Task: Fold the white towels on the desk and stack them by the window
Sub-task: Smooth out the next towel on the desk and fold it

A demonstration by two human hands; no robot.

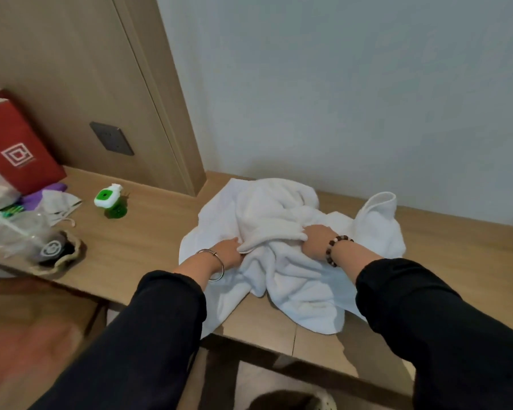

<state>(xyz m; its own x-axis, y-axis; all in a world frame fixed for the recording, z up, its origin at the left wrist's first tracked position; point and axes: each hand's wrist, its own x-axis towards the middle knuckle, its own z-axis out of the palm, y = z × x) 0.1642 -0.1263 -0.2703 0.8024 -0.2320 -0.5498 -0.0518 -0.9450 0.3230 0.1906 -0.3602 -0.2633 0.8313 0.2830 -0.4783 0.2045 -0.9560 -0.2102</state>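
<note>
Head view: left hand [230, 252] dug into the near edge of the heap of white towels [290, 241], fingers curled under a fold and hidden there, so the exact grip cannot be told. Right hand [319, 242] closed on a thick roll of the same cloth, knuckles up. Heap lying crumpled mid-desk [137, 244], against the pale wall, one corner spilling over the front edge. Judged barely begun: nothing folded, no stack anywhere, no window in sight; sorting out one towel, folding and stacking all left to do. Soft, thick terry, deep rounded creases, a looped hem standing at far right. Smooth light wood-grain top. Off left, red paper bag [18, 143], green-and-white plastic bottle [110, 199].
</note>
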